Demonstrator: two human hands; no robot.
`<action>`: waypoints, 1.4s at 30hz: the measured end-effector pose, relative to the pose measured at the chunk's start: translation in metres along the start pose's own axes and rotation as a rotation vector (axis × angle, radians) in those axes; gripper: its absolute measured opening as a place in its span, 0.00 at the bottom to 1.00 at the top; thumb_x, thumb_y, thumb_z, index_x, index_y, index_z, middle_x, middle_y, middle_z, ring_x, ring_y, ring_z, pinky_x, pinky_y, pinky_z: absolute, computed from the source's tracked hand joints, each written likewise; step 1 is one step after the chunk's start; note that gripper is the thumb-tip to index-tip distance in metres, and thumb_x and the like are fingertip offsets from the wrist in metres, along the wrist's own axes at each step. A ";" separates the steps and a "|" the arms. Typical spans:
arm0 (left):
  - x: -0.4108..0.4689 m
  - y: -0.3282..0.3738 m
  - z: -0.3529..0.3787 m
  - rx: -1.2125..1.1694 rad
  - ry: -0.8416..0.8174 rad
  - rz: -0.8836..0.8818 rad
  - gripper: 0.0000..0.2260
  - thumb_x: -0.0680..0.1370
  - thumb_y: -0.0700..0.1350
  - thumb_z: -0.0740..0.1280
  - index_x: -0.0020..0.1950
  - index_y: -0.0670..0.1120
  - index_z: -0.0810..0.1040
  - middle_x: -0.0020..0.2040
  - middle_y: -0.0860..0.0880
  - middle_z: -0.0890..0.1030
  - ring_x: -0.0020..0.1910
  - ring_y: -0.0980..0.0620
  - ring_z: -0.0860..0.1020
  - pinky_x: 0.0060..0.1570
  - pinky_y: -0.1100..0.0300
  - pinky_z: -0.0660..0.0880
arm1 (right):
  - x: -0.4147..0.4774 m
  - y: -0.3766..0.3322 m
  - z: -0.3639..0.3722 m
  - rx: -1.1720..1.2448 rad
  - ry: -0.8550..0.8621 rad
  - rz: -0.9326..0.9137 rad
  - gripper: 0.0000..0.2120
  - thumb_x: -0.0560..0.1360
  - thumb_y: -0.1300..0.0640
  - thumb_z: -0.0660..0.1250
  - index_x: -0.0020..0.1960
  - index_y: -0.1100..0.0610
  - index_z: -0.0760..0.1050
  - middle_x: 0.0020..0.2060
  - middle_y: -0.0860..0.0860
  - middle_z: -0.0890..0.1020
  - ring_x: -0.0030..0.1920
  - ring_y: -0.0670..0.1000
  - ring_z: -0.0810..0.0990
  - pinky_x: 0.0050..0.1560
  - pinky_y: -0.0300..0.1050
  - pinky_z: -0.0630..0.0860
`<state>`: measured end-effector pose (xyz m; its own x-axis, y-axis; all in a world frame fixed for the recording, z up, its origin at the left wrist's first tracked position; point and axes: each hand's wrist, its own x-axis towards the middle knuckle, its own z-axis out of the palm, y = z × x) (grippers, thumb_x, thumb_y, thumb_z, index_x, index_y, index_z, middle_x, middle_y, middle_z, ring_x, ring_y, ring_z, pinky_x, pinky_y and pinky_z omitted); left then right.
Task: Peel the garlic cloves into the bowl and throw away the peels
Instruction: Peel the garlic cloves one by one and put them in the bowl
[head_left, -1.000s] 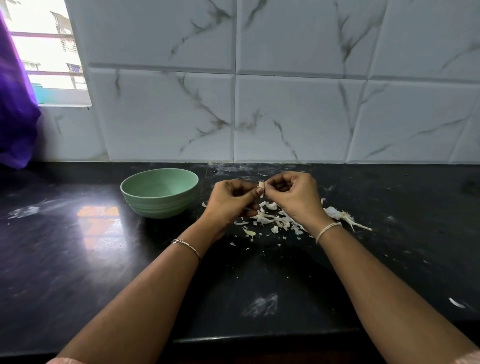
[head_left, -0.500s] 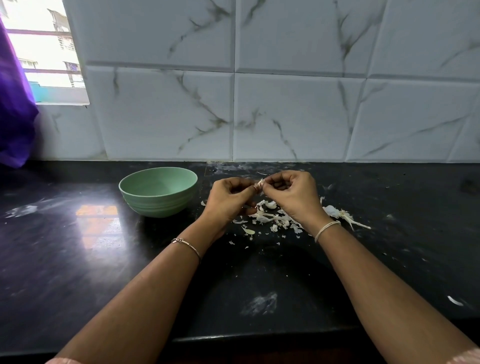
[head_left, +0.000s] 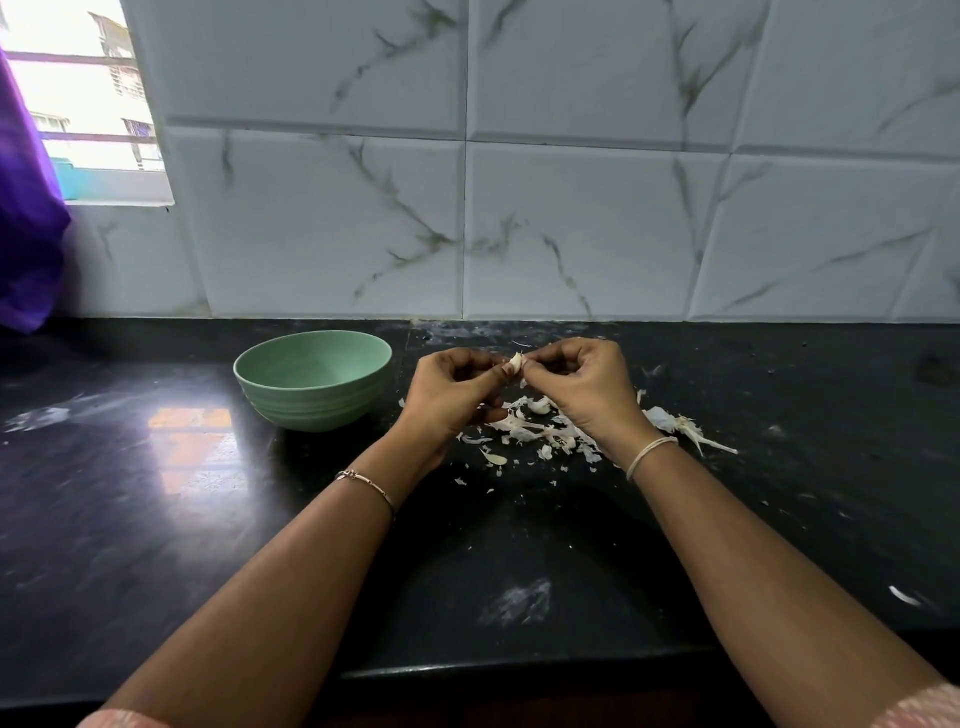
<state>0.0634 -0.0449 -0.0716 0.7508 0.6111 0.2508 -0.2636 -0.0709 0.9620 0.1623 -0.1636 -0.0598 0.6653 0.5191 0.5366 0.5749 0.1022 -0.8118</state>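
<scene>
A small white garlic clove (head_left: 516, 360) is held above the black counter between both hands. My left hand (head_left: 453, 395) pinches it from the left and my right hand (head_left: 582, 387) pinches it from the right, fingers curled. Under and behind the hands lies a heap of white peels and garlic bits (head_left: 540, 428). A pale green bowl (head_left: 313, 379) stands upright to the left of my left hand, a short way apart; what it holds is hidden by its wall.
The black counter (head_left: 156, 519) runs to a front edge near the bottom. A marbled tile wall (head_left: 571, 218) closes the back. A window and purple curtain (head_left: 26, 234) are at far left. A stray white scrap (head_left: 904, 596) lies at the right.
Both hands stay joined on the clove at the same spot; the fingers shift slightly as they work at it. The bowl and the peel heap have not moved.
</scene>
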 end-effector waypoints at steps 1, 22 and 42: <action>0.000 0.000 0.000 0.002 0.001 0.003 0.08 0.75 0.39 0.73 0.50 0.36 0.81 0.41 0.41 0.81 0.30 0.55 0.76 0.34 0.60 0.80 | 0.000 0.000 0.000 -0.003 -0.001 0.000 0.02 0.70 0.63 0.75 0.42 0.60 0.84 0.35 0.52 0.85 0.37 0.48 0.84 0.46 0.45 0.82; -0.001 0.003 0.002 0.042 -0.014 0.082 0.06 0.77 0.38 0.69 0.52 0.41 0.74 0.40 0.42 0.78 0.28 0.50 0.77 0.29 0.58 0.79 | 0.001 0.004 0.006 0.130 -0.025 0.087 0.05 0.71 0.63 0.75 0.43 0.57 0.80 0.39 0.56 0.83 0.40 0.51 0.82 0.44 0.45 0.82; 0.000 0.013 -0.010 -0.216 0.033 -0.123 0.03 0.79 0.40 0.68 0.47 0.45 0.75 0.43 0.48 0.80 0.30 0.55 0.79 0.29 0.61 0.79 | -0.011 -0.010 -0.015 -0.152 -0.651 0.180 0.09 0.70 0.68 0.74 0.49 0.63 0.80 0.37 0.53 0.83 0.36 0.44 0.80 0.37 0.36 0.77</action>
<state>0.0535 -0.0380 -0.0607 0.7663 0.6300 0.1263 -0.2974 0.1734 0.9389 0.1563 -0.1834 -0.0538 0.3628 0.9254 0.1100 0.5742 -0.1291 -0.8084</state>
